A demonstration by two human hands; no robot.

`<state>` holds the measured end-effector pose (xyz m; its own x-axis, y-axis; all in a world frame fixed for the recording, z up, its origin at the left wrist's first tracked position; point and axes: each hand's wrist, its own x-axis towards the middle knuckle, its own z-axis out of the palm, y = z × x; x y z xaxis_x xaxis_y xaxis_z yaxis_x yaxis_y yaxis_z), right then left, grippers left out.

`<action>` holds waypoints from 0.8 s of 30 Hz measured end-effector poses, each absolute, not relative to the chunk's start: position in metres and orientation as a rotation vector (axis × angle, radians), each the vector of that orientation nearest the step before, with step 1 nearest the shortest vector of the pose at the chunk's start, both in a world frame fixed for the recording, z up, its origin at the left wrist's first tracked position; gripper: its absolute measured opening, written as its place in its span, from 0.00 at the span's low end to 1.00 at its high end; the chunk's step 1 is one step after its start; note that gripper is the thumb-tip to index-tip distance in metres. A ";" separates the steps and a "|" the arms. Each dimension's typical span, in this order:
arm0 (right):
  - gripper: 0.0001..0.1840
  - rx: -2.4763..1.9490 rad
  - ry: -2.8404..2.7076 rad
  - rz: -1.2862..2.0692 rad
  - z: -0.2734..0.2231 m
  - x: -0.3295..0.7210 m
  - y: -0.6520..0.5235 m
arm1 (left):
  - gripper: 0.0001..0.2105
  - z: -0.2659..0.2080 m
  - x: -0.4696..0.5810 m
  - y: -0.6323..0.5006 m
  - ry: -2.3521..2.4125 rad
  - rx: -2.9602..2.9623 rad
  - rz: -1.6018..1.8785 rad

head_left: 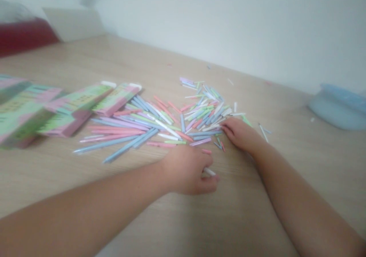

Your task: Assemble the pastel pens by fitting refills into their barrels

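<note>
My left hand (pixel 188 169) is closed round a short white stick (pixel 209 171), whose end sticks out between thumb and fingers above the tabletop. My right hand (pixel 240 133) reaches to the right edge of a heap of short pastel sticks (pixel 204 112), fingertips pinched together at some white ones; what they grip, if anything, is blurred. Left of the heap lie longer pastel sticks (pixel 122 131) that look like pens, in blue, pink, purple, green and white, fanned out loosely. A few small pieces (pixel 220 144) lie between my hands.
Several pastel green and pink cardboard boxes (pixel 70 106) lie at the left. A pale blue pouch-like item (pixel 340 104) rests at the right. A red object (pixel 27 36) and a cream panel (pixel 74 23) stand at the back left. Behind the wooden table (pixel 137 215) rises a white wall (pixel 228 24).
</note>
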<state>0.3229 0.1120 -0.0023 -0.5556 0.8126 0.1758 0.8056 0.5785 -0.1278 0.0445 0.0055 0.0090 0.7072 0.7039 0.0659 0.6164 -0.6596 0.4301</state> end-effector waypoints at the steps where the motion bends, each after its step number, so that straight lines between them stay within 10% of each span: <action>1: 0.11 -1.378 -2.553 0.040 -0.003 0.322 0.111 | 0.19 0.009 0.045 0.006 1.023 2.541 0.323; 24: 0.16 -1.084 -2.697 0.072 0.006 0.255 0.069 | 0.21 0.012 0.047 0.006 1.023 2.588 0.332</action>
